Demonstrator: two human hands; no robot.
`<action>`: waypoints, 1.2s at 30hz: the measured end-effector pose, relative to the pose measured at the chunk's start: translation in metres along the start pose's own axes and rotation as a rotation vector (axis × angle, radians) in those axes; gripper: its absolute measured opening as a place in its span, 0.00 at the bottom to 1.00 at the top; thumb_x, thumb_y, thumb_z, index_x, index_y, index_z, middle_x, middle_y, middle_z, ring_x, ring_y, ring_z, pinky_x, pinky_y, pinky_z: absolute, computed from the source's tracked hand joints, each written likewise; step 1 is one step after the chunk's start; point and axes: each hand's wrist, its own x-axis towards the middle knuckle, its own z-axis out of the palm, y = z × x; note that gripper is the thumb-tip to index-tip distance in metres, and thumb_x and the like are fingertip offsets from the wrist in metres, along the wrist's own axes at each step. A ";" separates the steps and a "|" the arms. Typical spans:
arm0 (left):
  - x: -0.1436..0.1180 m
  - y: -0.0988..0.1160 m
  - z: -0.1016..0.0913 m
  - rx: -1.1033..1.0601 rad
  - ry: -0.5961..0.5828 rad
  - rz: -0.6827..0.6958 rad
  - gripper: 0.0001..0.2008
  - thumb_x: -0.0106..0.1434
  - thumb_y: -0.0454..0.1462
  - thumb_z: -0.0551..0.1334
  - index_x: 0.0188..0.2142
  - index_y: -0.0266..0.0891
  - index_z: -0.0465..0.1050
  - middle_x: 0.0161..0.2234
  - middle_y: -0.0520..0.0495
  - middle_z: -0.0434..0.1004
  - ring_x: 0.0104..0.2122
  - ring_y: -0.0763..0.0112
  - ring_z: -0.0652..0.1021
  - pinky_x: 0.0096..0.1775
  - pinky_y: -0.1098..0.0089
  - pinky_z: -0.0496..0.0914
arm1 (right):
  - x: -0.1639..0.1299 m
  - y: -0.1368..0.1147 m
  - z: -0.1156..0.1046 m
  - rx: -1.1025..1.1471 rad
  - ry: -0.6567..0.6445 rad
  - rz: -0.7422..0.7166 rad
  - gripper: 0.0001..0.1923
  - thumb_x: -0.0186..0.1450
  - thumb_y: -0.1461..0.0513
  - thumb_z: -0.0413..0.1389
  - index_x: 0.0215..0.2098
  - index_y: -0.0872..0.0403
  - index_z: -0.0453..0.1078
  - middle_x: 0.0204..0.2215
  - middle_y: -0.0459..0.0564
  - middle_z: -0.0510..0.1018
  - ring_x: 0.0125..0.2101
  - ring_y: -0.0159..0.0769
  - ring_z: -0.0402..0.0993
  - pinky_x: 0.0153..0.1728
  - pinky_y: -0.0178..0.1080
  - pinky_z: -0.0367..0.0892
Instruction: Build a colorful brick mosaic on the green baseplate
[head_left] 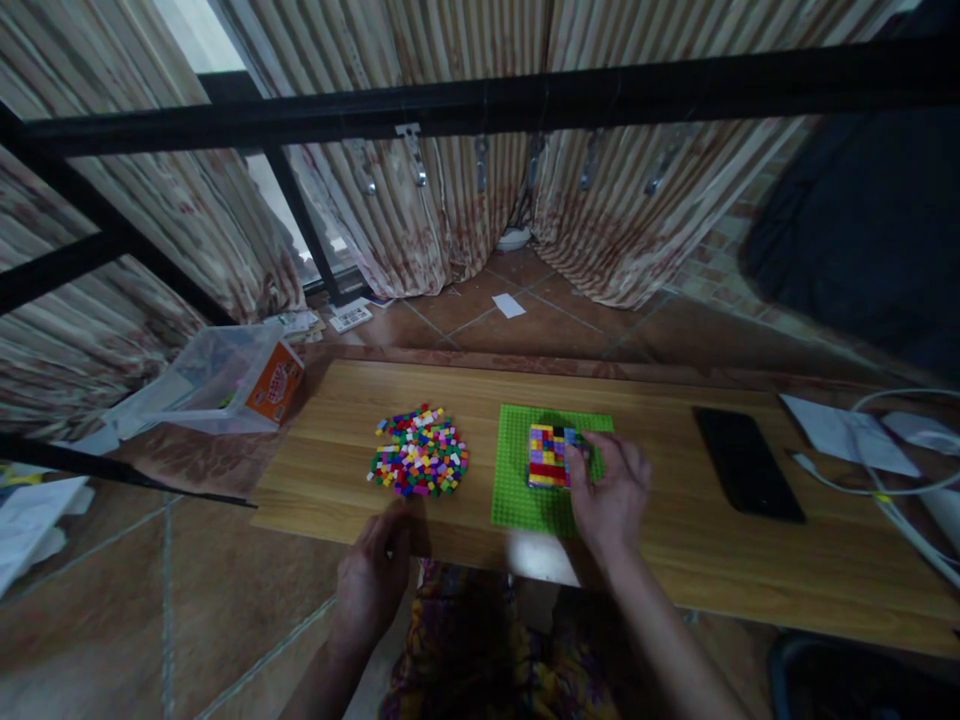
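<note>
A pile of small colourful toy bricks (420,455) lies on the left part of the wooden table. Right of it is a green studded baseplate (514,480), bearing a rectangular build of toy bricks (547,470) in red, yellow, blue and purple rows. My right hand (615,490) reaches over the baseplate, thumb and forefinger closed at the build's right edge; whether a loose brick is between them is hidden. My left hand (375,575) rests at the table's front edge, just below the pile, its fingers curled in; what they hold, if anything, I cannot make out.
A black phone (746,463) lies on the right of the table, near white cables (862,490) and a paper sheet (847,433). Left of the table stands a clear plastic bin (217,375) with an orange label. A black metal bar (480,100) crosses before the curtains.
</note>
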 end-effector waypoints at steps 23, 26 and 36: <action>0.013 0.010 -0.018 -0.134 -0.006 -0.113 0.13 0.63 0.38 0.54 0.43 0.40 0.74 0.36 0.47 0.80 0.35 0.68 0.79 0.39 0.69 0.73 | -0.005 0.006 0.028 0.074 -0.169 0.135 0.31 0.65 0.45 0.47 0.55 0.58 0.66 0.47 0.63 0.72 0.48 0.51 0.67 0.49 0.53 0.63; 0.030 0.003 -0.031 -0.090 0.103 -0.221 0.14 0.62 0.38 0.55 0.44 0.39 0.74 0.31 0.49 0.79 0.26 0.71 0.76 0.34 0.71 0.71 | -0.004 0.014 0.026 0.132 -0.227 0.169 0.34 0.64 0.43 0.48 0.58 0.59 0.64 0.49 0.63 0.72 0.49 0.52 0.67 0.50 0.54 0.62; 0.046 0.009 -0.020 -0.015 0.033 -0.120 0.14 0.63 0.40 0.57 0.45 0.40 0.73 0.41 0.44 0.75 0.37 0.67 0.77 0.39 0.69 0.70 | -0.033 0.033 -0.007 0.252 -0.204 0.353 0.32 0.61 0.44 0.52 0.55 0.56 0.67 0.51 0.61 0.73 0.48 0.53 0.70 0.49 0.54 0.63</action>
